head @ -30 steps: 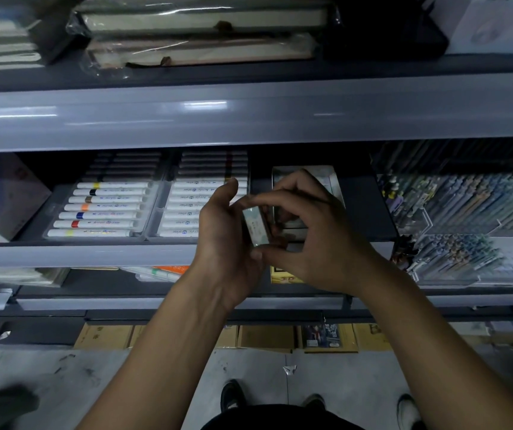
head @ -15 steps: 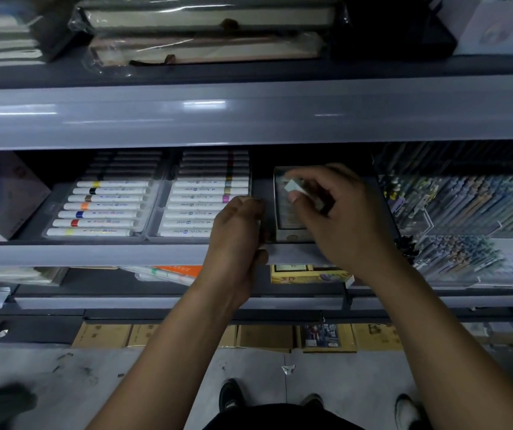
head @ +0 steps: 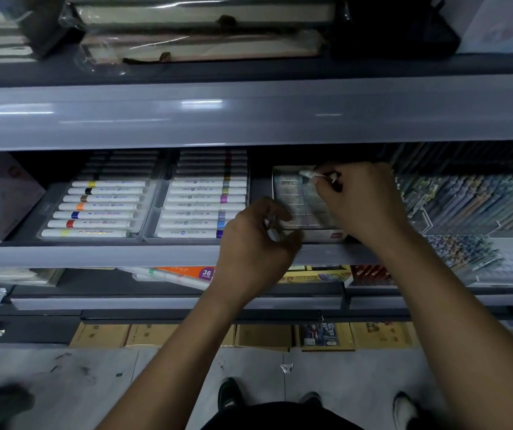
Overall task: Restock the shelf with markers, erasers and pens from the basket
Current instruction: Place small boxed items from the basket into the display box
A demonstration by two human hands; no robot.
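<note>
Shelf (head: 249,256): grey metal tiers filling the upper frame; the middle tier holds the stock listed below.

Pen racks (head: 472,212): clear tiered holders at 3 o'clock on the middle tier, packed with pens, detail blurred.

Marker trays (head: 152,209): two clear trays side by side at 9 o'clock of the hands, white markers lying flat with coloured bands, rows running into shadow at the back.

Box (head: 303,200): open carton of wrapped erasers, between the marker trays and pen racks, at frame centre.

Right hand (head: 360,200): over the box's right side, fingers curled, tips pinching an eraser.

Left hand (head: 255,243): at the shelf's front edge, at 7 o'clock of the box, fingers curled; a pale sliver shows between them, though whether they hold anything cannot be told. Hands apart.

Eraser (head: 311,174): small, pale, wrapped, held above the box's far end at 12 o'clock.
</note>
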